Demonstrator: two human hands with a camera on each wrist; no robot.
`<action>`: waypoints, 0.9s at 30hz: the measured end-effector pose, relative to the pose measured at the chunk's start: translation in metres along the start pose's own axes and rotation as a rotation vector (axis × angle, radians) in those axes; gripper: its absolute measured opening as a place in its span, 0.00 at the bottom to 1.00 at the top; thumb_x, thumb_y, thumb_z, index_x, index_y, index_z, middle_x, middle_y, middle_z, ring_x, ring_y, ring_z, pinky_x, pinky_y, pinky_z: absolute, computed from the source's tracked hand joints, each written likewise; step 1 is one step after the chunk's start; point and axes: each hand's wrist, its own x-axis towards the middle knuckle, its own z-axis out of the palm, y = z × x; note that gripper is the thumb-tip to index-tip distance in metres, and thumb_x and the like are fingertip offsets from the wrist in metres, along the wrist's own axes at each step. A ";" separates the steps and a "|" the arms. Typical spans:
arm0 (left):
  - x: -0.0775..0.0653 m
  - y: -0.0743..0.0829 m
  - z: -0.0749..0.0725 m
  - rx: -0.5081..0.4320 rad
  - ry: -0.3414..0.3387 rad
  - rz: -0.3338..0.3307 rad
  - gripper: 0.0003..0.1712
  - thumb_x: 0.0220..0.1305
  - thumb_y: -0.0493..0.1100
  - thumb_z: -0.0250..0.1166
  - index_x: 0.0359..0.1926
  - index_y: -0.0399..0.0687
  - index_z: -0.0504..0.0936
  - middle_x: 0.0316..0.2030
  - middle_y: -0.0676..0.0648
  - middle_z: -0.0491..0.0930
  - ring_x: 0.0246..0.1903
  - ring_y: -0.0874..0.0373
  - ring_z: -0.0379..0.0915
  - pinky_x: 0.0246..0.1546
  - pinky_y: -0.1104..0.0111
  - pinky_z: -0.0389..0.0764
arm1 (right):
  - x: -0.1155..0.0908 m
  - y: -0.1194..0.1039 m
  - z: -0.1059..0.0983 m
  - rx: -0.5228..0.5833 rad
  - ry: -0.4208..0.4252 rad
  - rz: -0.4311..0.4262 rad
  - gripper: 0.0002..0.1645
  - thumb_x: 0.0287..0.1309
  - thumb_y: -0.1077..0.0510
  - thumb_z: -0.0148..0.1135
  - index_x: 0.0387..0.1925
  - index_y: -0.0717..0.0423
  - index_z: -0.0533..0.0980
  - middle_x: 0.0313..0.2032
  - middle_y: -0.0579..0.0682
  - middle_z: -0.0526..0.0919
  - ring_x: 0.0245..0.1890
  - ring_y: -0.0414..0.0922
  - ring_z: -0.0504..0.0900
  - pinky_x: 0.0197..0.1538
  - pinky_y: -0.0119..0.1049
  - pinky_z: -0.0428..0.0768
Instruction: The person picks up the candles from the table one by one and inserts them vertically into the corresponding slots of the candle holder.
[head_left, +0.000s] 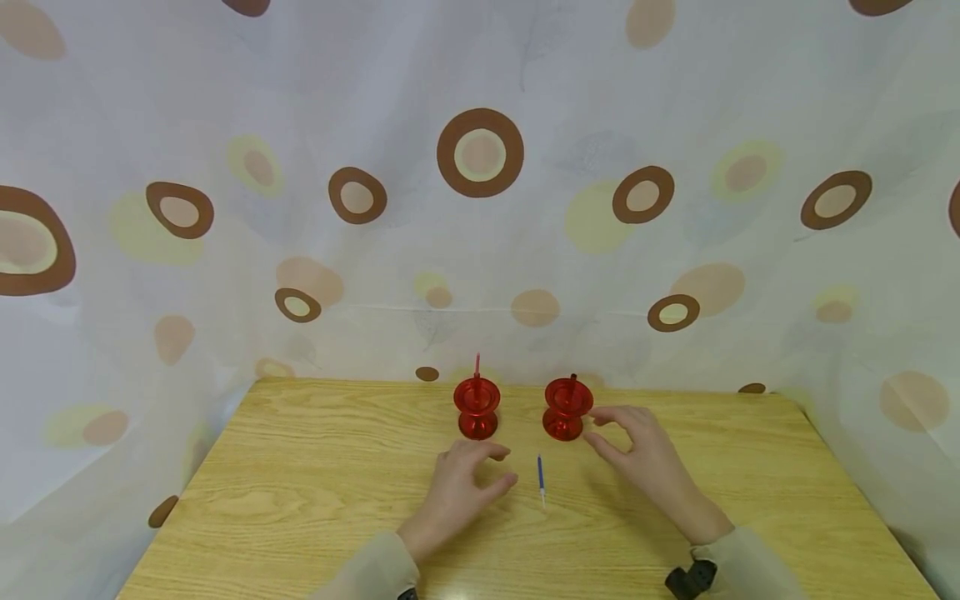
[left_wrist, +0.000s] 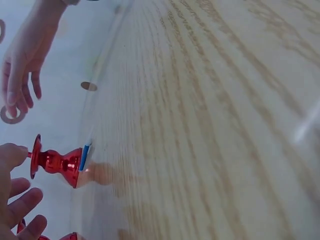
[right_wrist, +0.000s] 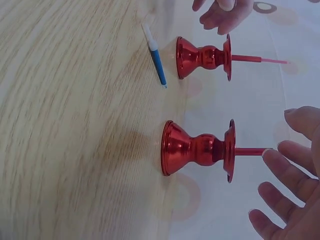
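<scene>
Two red candle holders stand upright side by side near the back of the table. In the left holder (head_left: 477, 422), a thin pink candle (head_left: 477, 364) rises from the tube; the right holder (head_left: 563, 426) shows only its bare tube (right_wrist: 248, 151). A small blue candle (head_left: 541, 473) with a white end lies on the wood between the hands. My left hand (head_left: 459, 487), thumb and fingers parted, hovers in front of the left holder and grips nothing. Beside the right holder is my right hand (head_left: 647, 457), its fingers spread and loosely bent; whether a fingertip touches the holder cannot be told.
The wooden table (head_left: 300, 467) ends at a hanging white cloth (head_left: 480, 250) with brown and yellow circles, which also runs along both sides. A dark band (head_left: 692, 578) sits on the right wrist.
</scene>
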 end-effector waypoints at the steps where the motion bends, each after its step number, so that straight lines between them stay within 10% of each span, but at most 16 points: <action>1: 0.000 0.001 0.001 0.002 -0.004 -0.002 0.20 0.68 0.53 0.72 0.54 0.48 0.87 0.49 0.54 0.87 0.55 0.53 0.76 0.57 0.47 0.70 | 0.000 0.001 0.000 -0.003 -0.001 0.001 0.17 0.60 0.62 0.75 0.50 0.60 0.84 0.43 0.54 0.89 0.48 0.55 0.81 0.52 0.58 0.78; 27: 0.013 0.021 0.030 0.130 -0.054 -0.065 0.15 0.65 0.53 0.74 0.48 0.54 0.90 0.46 0.57 0.88 0.51 0.53 0.77 0.58 0.43 0.68 | 0.013 0.032 0.007 0.048 -0.001 0.030 0.17 0.64 0.61 0.72 0.53 0.62 0.83 0.47 0.56 0.88 0.53 0.59 0.80 0.56 0.61 0.76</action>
